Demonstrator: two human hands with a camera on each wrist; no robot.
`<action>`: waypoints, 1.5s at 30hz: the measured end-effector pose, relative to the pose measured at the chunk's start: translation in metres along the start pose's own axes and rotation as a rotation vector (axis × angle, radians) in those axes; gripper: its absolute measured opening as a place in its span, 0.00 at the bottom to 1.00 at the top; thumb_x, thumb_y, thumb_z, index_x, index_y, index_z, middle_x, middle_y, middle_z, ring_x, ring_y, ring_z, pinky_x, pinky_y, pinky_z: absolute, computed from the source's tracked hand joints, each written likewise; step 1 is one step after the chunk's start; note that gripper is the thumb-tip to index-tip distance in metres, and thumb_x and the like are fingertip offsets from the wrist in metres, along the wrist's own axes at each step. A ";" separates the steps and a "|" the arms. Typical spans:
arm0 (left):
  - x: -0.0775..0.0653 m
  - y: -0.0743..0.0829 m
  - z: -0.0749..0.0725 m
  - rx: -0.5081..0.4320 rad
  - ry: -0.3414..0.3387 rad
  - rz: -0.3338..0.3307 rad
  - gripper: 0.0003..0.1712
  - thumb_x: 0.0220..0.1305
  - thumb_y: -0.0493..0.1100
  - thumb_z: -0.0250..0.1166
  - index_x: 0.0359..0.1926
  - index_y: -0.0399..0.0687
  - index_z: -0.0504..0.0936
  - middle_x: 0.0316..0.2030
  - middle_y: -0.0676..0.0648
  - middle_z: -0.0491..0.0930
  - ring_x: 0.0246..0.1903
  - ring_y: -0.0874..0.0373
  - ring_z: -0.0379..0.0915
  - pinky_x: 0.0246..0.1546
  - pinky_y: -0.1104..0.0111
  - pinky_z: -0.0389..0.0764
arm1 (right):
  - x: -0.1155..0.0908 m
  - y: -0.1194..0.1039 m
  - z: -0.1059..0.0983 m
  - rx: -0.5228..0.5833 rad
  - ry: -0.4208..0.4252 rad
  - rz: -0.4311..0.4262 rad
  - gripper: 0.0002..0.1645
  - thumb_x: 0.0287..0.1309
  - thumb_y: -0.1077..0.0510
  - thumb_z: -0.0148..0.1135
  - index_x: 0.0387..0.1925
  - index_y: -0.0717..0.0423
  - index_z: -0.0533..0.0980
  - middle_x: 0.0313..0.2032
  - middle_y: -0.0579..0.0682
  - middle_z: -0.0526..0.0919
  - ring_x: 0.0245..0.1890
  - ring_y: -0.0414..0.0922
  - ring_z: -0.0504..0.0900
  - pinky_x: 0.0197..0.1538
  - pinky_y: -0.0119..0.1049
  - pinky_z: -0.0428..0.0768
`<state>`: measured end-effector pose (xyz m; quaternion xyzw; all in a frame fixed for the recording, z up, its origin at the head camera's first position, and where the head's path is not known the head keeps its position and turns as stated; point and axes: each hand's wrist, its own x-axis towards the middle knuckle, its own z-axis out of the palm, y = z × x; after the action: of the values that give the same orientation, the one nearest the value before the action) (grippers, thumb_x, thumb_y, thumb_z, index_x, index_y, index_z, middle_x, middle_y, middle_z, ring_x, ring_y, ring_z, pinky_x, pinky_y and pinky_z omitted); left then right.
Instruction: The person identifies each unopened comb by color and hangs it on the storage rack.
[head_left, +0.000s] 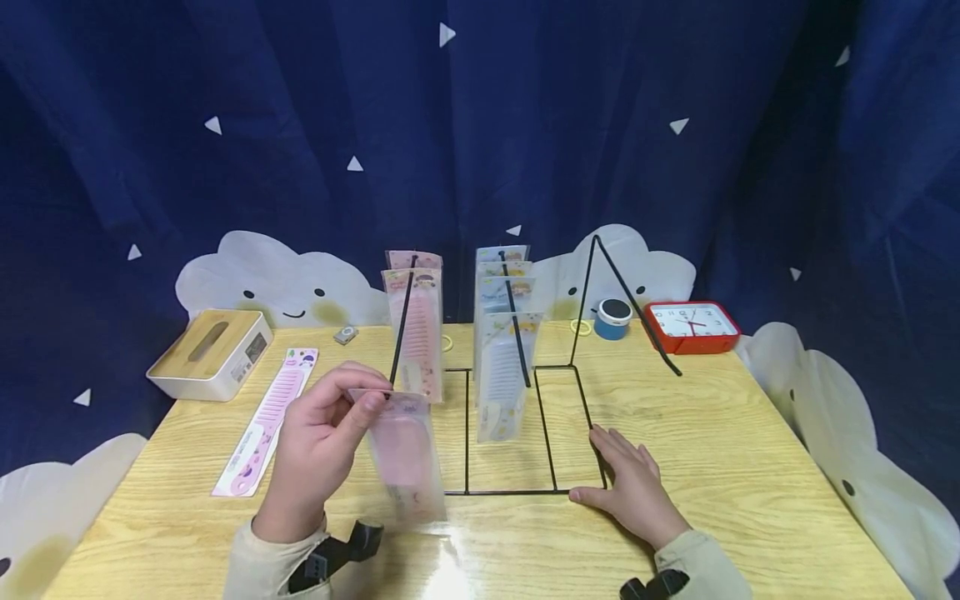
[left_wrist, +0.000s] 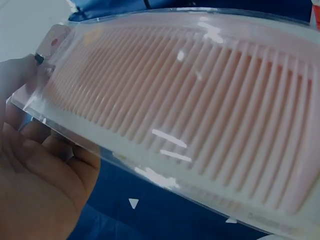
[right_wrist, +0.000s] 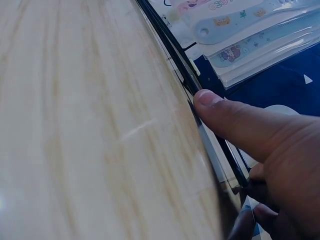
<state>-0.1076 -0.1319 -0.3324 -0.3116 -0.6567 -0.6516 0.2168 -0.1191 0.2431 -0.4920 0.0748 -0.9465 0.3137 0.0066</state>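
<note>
My left hand pinches the top edge of a pink comb in a clear pack between thumb and forefinger, right at the tip of the left prong of a black wire display rack. In the left wrist view the comb's teeth fill most of the picture under shiny plastic. Pink packaged combs hang on that same prong. Several blue packaged combs hang on the middle prong; the right prong is bare. With fingers spread, my right hand rests at the rack's front right corner, its thumb touching the front bar.
A pink packaged comb lies flat at the left, beside a tissue box with a wooden lid. Along the back are a small grey clip-like item, a blue round speaker and a red clock. A dark blue curtain hangs behind.
</note>
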 end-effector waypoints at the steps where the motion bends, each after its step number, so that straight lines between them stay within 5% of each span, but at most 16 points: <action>1: 0.001 -0.001 0.000 0.007 0.004 -0.019 0.05 0.70 0.28 0.59 0.41 0.26 0.78 0.40 0.52 0.81 0.38 0.63 0.75 0.35 0.75 0.75 | 0.000 0.000 0.000 0.001 0.000 0.000 0.63 0.42 0.34 0.78 0.71 0.66 0.64 0.70 0.64 0.66 0.73 0.64 0.57 0.69 0.66 0.43; 9: 0.017 -0.013 -0.001 0.088 0.090 -0.152 0.03 0.68 0.26 0.60 0.40 0.32 0.80 0.37 0.52 0.81 0.29 0.63 0.71 0.30 0.73 0.72 | 0.001 0.001 0.000 0.010 -0.006 0.009 0.64 0.42 0.34 0.78 0.71 0.66 0.64 0.71 0.64 0.65 0.73 0.64 0.56 0.69 0.66 0.42; 23: 0.068 -0.048 -0.003 0.166 0.081 -0.248 0.09 0.74 0.37 0.58 0.47 0.32 0.77 0.30 0.55 0.75 0.29 0.61 0.67 0.31 0.72 0.70 | 0.002 0.003 0.003 0.018 -0.013 0.014 0.64 0.41 0.34 0.78 0.71 0.65 0.64 0.71 0.64 0.65 0.73 0.65 0.56 0.69 0.66 0.42; 30: 0.084 -0.055 -0.006 0.208 0.047 -0.274 0.13 0.76 0.42 0.57 0.49 0.35 0.77 0.38 0.53 0.78 0.36 0.61 0.70 0.37 0.73 0.72 | 0.002 0.002 0.001 0.021 -0.022 0.035 0.64 0.41 0.35 0.78 0.72 0.64 0.63 0.72 0.63 0.64 0.74 0.64 0.55 0.69 0.66 0.41; 37: 0.087 -0.057 -0.005 0.218 0.056 -0.264 0.13 0.75 0.43 0.58 0.50 0.36 0.77 0.55 0.46 0.78 0.35 0.61 0.69 0.34 0.75 0.71 | 0.002 0.002 0.002 0.016 -0.014 0.028 0.63 0.41 0.36 0.79 0.72 0.64 0.63 0.72 0.63 0.64 0.73 0.64 0.56 0.69 0.65 0.41; 45: 0.087 -0.059 -0.004 0.185 0.070 -0.257 0.13 0.75 0.42 0.58 0.49 0.33 0.77 0.60 0.45 0.78 0.37 0.62 0.71 0.38 0.76 0.73 | 0.002 0.002 0.002 0.019 -0.017 0.033 0.64 0.41 0.35 0.79 0.72 0.64 0.63 0.72 0.63 0.64 0.74 0.63 0.55 0.70 0.65 0.41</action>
<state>-0.2109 -0.1221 -0.3149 -0.1808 -0.7404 -0.6212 0.1825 -0.1213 0.2432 -0.4944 0.0619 -0.9447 0.3220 -0.0073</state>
